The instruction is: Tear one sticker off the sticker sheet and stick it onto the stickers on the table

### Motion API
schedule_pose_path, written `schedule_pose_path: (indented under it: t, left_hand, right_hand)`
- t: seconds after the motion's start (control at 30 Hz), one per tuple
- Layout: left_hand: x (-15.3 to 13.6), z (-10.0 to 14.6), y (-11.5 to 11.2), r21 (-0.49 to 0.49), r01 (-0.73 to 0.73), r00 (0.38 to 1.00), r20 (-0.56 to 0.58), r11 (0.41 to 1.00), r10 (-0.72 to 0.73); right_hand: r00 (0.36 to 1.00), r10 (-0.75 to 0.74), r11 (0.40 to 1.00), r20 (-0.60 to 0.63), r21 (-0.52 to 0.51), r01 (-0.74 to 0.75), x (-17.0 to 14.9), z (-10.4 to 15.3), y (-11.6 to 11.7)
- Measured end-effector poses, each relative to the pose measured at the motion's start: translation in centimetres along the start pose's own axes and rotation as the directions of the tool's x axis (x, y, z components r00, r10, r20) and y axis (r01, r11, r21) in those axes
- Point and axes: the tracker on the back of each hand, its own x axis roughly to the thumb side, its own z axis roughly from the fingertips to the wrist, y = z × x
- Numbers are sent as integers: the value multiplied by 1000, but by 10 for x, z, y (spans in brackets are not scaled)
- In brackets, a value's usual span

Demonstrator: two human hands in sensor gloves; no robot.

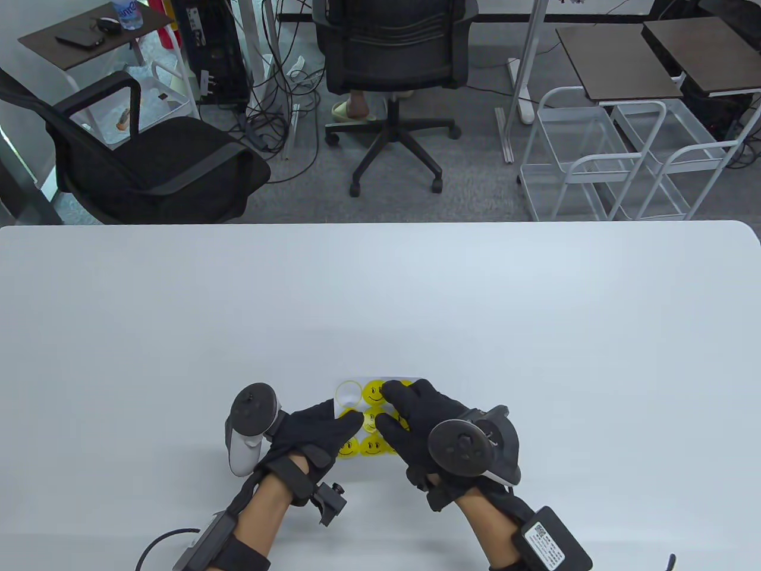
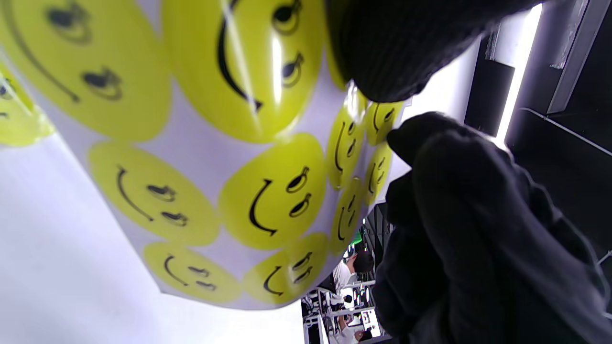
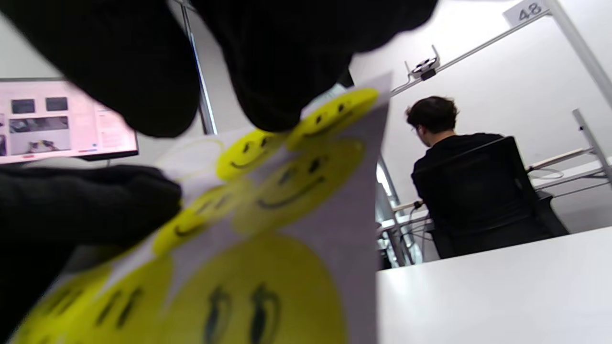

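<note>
A sticker sheet [image 1: 371, 419] of yellow smiley faces, with 1 empty ring at its top left corner, is held at the near middle of the white table [image 1: 380, 309]. The left hand [image 1: 312, 431] grips its left edge with fingers closed on it. The right hand [image 1: 416, 425] covers its right side, fingers [image 3: 282, 62] curled and pressing on the sheet's far stickers.

Black gloves on left hand [image 1: 309, 431], right hand [image 1: 416, 425]; bare forearms.
</note>
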Motion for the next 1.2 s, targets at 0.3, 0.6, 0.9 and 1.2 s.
schedule_pose_path:
  t: [0.3,0.6,0.9,1.2]
  left_hand:
    - [0,-1,-5,-31,-90,996,15,996,90]
    - [-1,0,-6,-66,-268,963,6,961,269]
    - [28,5,-8,67,222,962,150,973,-230]
    - [49,8,-22,79,462,862,197,884,-468]
  right_hand:
    - [999,39,999,31,16,-40,4,0,7]
    - [998,-21,1000,52,-9,22,5,2,12]
    - [998,-59,998,38,41,57,3,-1,14]
    - [992,-103,990,79,102,95,1,-1,15]
